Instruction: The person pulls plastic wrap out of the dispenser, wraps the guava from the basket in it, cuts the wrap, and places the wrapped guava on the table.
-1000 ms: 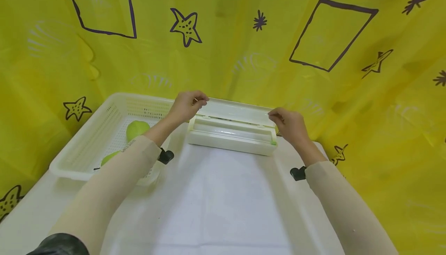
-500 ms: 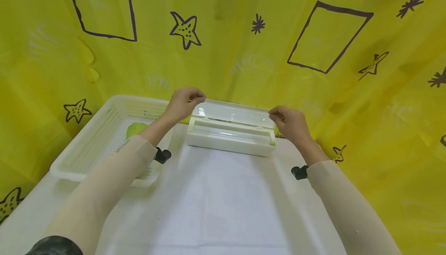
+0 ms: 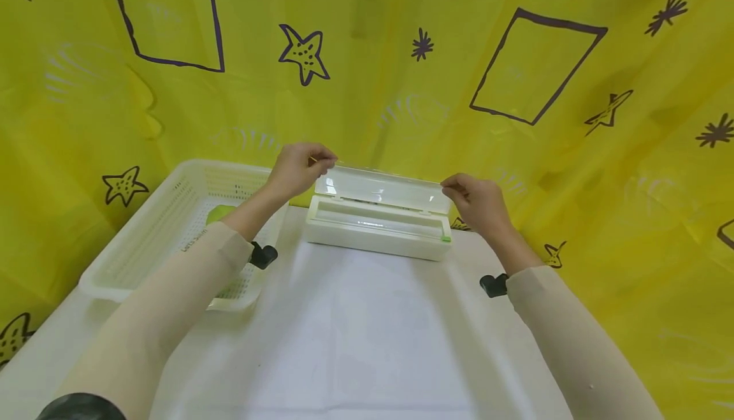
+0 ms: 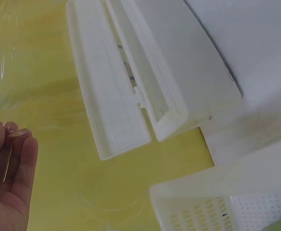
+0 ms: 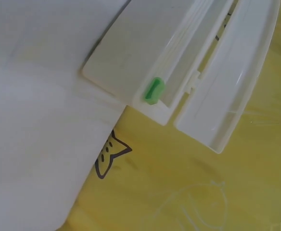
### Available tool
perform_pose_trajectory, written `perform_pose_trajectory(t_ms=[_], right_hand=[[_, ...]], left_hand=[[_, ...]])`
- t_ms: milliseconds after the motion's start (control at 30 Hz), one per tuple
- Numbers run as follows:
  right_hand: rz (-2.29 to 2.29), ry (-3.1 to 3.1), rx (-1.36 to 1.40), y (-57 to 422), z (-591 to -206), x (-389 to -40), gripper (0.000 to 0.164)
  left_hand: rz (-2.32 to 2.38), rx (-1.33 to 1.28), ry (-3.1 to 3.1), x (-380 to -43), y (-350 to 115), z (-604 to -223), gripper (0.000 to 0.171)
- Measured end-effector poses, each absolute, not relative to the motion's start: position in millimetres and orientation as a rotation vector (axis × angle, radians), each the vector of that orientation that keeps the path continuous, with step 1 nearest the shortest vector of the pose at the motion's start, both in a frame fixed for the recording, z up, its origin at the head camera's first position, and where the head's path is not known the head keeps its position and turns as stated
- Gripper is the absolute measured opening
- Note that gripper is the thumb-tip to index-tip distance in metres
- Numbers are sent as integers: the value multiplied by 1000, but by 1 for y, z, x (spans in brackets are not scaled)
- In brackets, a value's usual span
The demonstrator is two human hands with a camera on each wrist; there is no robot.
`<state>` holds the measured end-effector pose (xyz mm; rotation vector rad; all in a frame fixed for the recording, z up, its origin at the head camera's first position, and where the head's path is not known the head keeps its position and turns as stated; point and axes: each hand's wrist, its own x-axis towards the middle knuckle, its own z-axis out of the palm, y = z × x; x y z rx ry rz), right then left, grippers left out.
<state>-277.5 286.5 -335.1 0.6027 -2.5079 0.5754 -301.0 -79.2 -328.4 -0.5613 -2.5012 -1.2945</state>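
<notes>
A white cling film dispenser stands at the back of the table, its lid tipped back and a roll of film inside. My left hand is at the lid's left end, thumb and fingertips pinching a crumpled edge of clear cling film, as the left wrist view shows. At the lid's right end my right hand pinches with thumb and fingers at the film's other side. Faint glints show the film between the hands. The right wrist view has the dispenser with its green slider, but no hand.
A white slotted basket sits on the left of the white-covered table, under my left forearm. It holds a green fruit-like thing, partly hidden by the arm. A yellow printed curtain hangs right behind the dispenser.
My left hand has drifted slightly left, off the lid's left corner; my right hand stays nearly in place. The lid shows more glints. The head view has tilted up a little.
</notes>
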Motion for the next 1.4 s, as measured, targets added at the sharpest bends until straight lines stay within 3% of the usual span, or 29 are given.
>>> perform_pose_trajectory(t_ms=[333,633,1400], right_hand=[[587,-2518,604,288,-329,-276,12],[635,-2663,458,295,-329,-271,23],[600,-2493,570,303,-311,-264,16]], left_hand=[[-1305,-543,-2464,-299,-78,-326,15],[-1321,-549,-2437,-296,-77,-324,15],[-1294,-553,-2412,-294,-84,-314,16]])
